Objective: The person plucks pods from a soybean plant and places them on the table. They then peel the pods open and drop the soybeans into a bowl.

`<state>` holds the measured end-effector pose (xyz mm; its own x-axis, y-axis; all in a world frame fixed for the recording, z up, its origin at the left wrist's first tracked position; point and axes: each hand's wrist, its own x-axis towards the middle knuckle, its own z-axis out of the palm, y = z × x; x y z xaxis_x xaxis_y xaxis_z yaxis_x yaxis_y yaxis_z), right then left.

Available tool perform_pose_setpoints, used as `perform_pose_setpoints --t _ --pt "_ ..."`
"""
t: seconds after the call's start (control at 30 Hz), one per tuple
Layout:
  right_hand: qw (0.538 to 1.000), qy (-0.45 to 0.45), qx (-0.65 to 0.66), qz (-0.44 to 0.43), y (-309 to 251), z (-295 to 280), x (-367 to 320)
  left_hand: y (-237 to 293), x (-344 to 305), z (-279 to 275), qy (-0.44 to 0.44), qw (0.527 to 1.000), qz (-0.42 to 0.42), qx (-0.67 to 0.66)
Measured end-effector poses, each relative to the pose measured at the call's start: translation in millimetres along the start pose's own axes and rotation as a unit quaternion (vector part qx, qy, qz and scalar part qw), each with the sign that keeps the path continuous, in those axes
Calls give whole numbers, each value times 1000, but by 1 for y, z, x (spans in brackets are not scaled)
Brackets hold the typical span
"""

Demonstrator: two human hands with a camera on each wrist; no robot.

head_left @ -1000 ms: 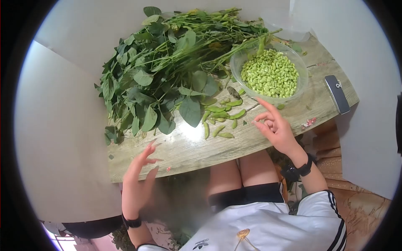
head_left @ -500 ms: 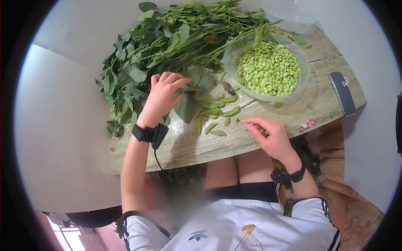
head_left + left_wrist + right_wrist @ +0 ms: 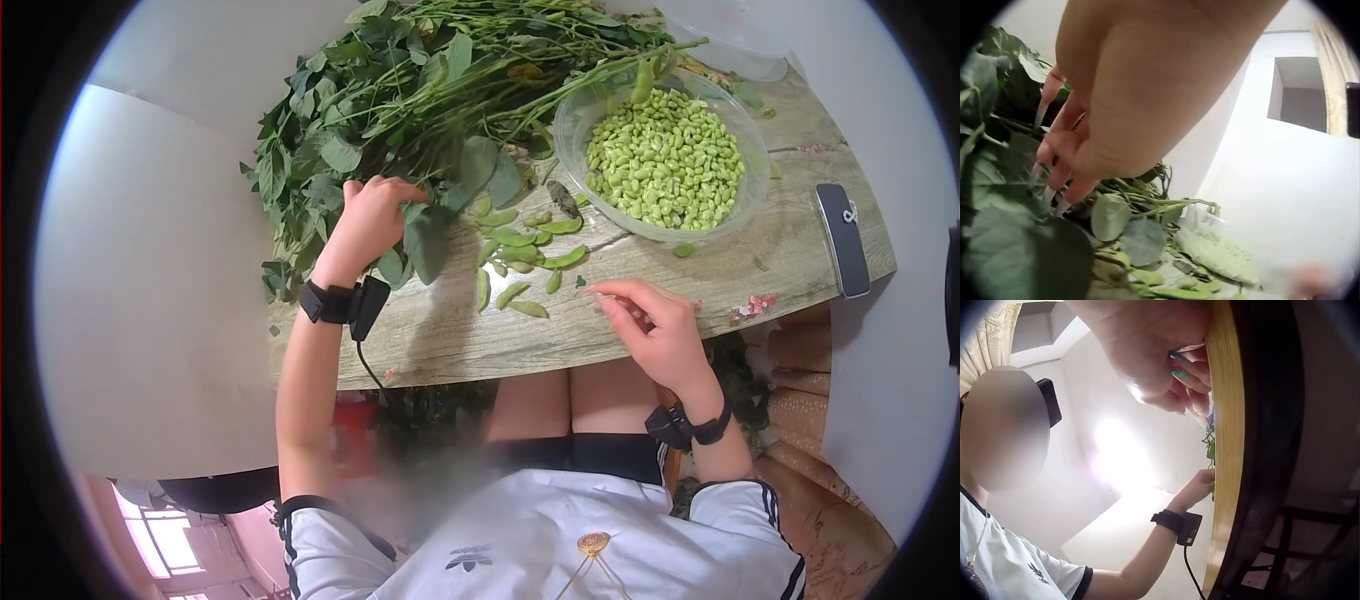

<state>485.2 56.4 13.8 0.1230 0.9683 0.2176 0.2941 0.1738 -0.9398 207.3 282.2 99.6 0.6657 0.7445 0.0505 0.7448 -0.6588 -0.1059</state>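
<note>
My left hand [image 3: 368,220] reaches into the near side of the leafy green heap [image 3: 340,155]. In the left wrist view its fingers [image 3: 1060,181] point down among leaves [image 3: 1025,250], touching them; no held item shows. My right hand [image 3: 655,325] rests by the table's front edge, right of the loose green pods [image 3: 520,250], with index finger and thumb extended and the other fingers loosely curled. Nothing shows in it. Behind it stands a clear bowl [image 3: 762,190] of shelled green beans [image 3: 665,160]. In the right wrist view the right hand [image 3: 1160,356] is beside the table edge.
A dark phone [image 3: 843,240] lies at the right of the wooden table [image 3: 450,350]. An empty clear container [image 3: 735,50] is at the back right, and long stems [image 3: 560,95] reach over the bowl's rim. A cable [image 3: 368,365] hangs from the left wrist camera.
My left hand has moved from above the table's front left up and forward into the leaves. My right hand has drawn slightly back from the bowl, its index finger lowered.
</note>
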Motion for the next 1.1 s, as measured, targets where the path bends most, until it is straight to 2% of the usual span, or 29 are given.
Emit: perform_pose_setpoints --t 0.13,0.2,0.23,0.3,0.33,0.4,0.7,0.93,1.0,1.1 --pt "1000 9 9 -2 0 1 0 44 21 -13 17 997 44 -56" --pt "1000 9 17 2 1 1 1 60 34 -10 86 986 114 -83" --pt "1000 12 17 -1 1 1 1 64 40 -5 86 986 114 -84" --pt "1000 14 13 -3 1 1 0 69 54 7 141 961 227 -75" --pt "1000 14 13 -3 1 1 0 69 57 9 142 961 227 -77" --pt "1000 15 12 -2 1 0 0 66 61 10 67 977 203 -6" --pt "1000 -7 9 6 -1 -1 2 54 53 6 26 992 121 -18" --pt "1000 -1 13 -1 0 -2 1 54 65 27 44 990 129 -42" --pt "1000 1 11 -1 0 -3 1 52 68 26 21 991 124 -50" --pt "1000 -4 6 2 -1 -3 1 51 63 18 42 988 128 -70"
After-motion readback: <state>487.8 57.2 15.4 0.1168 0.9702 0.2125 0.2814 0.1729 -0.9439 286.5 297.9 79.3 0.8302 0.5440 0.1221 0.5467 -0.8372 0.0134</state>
